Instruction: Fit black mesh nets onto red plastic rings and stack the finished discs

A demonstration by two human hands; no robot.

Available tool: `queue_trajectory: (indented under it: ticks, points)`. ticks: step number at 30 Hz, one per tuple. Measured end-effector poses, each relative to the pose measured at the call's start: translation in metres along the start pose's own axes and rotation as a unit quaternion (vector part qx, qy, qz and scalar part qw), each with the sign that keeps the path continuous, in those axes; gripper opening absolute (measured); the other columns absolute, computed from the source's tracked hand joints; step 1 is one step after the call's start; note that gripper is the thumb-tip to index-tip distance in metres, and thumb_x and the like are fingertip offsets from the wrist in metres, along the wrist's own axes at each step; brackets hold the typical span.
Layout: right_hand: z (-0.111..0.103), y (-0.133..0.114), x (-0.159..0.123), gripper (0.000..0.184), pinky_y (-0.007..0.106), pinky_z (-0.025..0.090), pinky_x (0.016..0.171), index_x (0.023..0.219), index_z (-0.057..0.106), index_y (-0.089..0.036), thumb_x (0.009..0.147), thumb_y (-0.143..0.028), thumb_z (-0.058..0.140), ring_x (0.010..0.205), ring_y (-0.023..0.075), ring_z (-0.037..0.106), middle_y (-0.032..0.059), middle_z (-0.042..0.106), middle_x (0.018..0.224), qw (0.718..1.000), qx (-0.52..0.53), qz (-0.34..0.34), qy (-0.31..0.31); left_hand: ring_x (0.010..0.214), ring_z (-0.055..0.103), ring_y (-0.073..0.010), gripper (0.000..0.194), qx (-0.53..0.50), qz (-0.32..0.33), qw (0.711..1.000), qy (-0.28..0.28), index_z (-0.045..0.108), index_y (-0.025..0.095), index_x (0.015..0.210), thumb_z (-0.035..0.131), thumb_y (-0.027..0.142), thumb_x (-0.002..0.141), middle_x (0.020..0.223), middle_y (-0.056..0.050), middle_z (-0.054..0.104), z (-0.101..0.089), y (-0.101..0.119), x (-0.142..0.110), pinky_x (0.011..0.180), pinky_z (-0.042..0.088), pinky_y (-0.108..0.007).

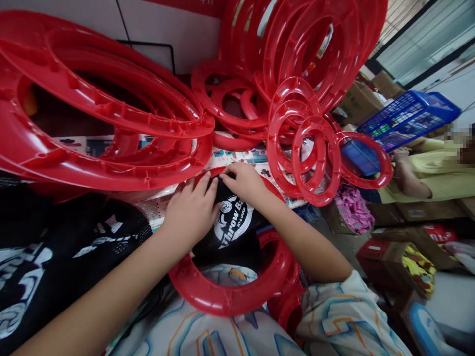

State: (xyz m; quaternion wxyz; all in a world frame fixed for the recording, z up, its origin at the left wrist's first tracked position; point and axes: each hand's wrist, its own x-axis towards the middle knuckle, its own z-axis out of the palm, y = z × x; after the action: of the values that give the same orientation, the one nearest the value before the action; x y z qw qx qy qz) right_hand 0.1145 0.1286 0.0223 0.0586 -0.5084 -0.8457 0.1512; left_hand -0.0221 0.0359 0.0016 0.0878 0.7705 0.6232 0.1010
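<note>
A black printed fabric piece (237, 249) with white "Throw Ba… Fly & Catch" lettering lies across a red plastic ring (226, 296) in front of my body. At the ring's far rim, my left hand (193, 210) presses its bent fingers over the fabric's edge. My right hand (245, 185) pinches the same edge just to the right, thumb and fingertips close to the left hand's. The fabric covers part of the ring's opening, and my hands hide much of the far rim.
Large red rings (148, 173) lean in a stack at left, with smaller red rings (317, 193) piled ahead. More black printed fabric (92, 242) lies left. At right are a blue basket (389, 123), a box of pink pieces (352, 210) and a person's yellow sleeve (441, 170).
</note>
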Motion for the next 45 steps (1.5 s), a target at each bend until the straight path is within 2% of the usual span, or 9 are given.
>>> queue_trajectory:
  ticks: [9, 15, 19, 22, 25, 36, 45]
  points:
    - [-0.004, -0.005, -0.001, 0.018, 0.030, 0.040, 0.077, 0.089, 0.071, -0.016, 0.090, -0.025, 0.055, 0.088, 0.0194, 0.059, 0.0076, 0.070, 0.091, 0.998, -0.058, 0.015, -0.012, 0.126, 0.050, -0.0356, 0.047, -0.030, -0.021, 0.999, 0.016, 0.049, 0.016, 0.135, 0.041, 0.033, 0.093, 0.142, -0.017, 0.051, 0.009, -0.004, 0.009, 0.094, 0.049, -0.051]
    - [-0.010, -0.004, 0.000, 0.018, 0.030, 0.040, 0.074, 0.088, 0.072, -0.016, 0.089, -0.028, 0.059, 0.085, 0.0195, 0.060, 0.0079, 0.071, 0.090, 0.998, -0.053, 0.038, -0.011, 0.125, 0.049, -0.0390, 0.049, -0.032, -0.027, 0.999, 0.008, 0.047, 0.019, 0.137, 0.040, 0.040, 0.093, 0.148, -0.015, 0.044, 0.015, -0.008, 0.009, 0.094, 0.046, -0.058]
    - [-0.016, 0.003, -0.002, 0.013, 0.028, 0.040, 0.071, 0.087, 0.073, -0.015, 0.087, -0.024, 0.063, 0.079, 0.0172, 0.061, 0.0058, 0.072, 0.085, 0.998, -0.004, 0.061, -0.012, 0.128, 0.045, -0.0403, 0.055, -0.037, -0.020, 0.999, 0.003, 0.044, 0.016, 0.140, 0.041, 0.044, 0.093, 0.150, -0.017, 0.040, 0.018, -0.009, 0.009, 0.097, 0.043, -0.059]
    - [-0.018, 0.009, -0.003, 0.014, 0.026, 0.040, 0.069, 0.084, 0.072, -0.016, 0.088, -0.023, 0.062, 0.075, 0.0157, 0.060, 0.0041, 0.071, 0.080, 0.997, 0.027, 0.075, -0.004, 0.129, 0.044, -0.0409, 0.058, -0.036, -0.013, 0.999, -0.001, 0.037, 0.022, 0.146, 0.040, 0.044, 0.093, 0.150, -0.017, 0.039, 0.018, -0.009, 0.008, 0.098, 0.041, -0.059]
    - [-0.017, 0.013, -0.004, 0.017, 0.026, 0.039, 0.067, 0.080, 0.072, -0.015, 0.089, -0.024, 0.060, 0.071, 0.0152, 0.059, 0.0035, 0.070, 0.076, 0.997, 0.033, 0.075, 0.004, 0.128, 0.044, -0.0417, 0.055, -0.020, -0.008, 1.000, -0.001, 0.038, 0.028, 0.146, 0.039, 0.043, 0.093, 0.150, -0.016, 0.039, 0.017, -0.008, 0.008, 0.097, 0.041, -0.059]
    - [-0.017, 0.012, 0.001, 0.019, 0.025, 0.040, 0.068, 0.083, 0.073, -0.016, 0.090, -0.026, 0.058, 0.075, 0.0155, 0.060, 0.0048, 0.071, 0.081, 0.996, -0.001, 0.084, -0.009, 0.126, 0.046, -0.0413, 0.055, -0.007, -0.013, 1.000, -0.013, 0.039, 0.028, 0.146, 0.038, 0.044, 0.093, 0.149, -0.016, 0.040, 0.015, -0.007, 0.009, 0.094, 0.044, -0.058]
    - [-0.019, 0.011, 0.000, 0.018, 0.026, 0.040, 0.072, 0.088, 0.073, -0.015, 0.090, -0.025, 0.058, 0.081, 0.0170, 0.062, 0.0063, 0.073, 0.088, 0.996, -0.037, 0.078, -0.034, 0.121, 0.049, -0.0408, 0.054, 0.012, -0.005, 1.000, 0.010, 0.042, 0.027, 0.144, 0.040, 0.043, 0.092, 0.146, -0.015, 0.044, 0.017, -0.007, 0.006, 0.090, 0.047, -0.058]
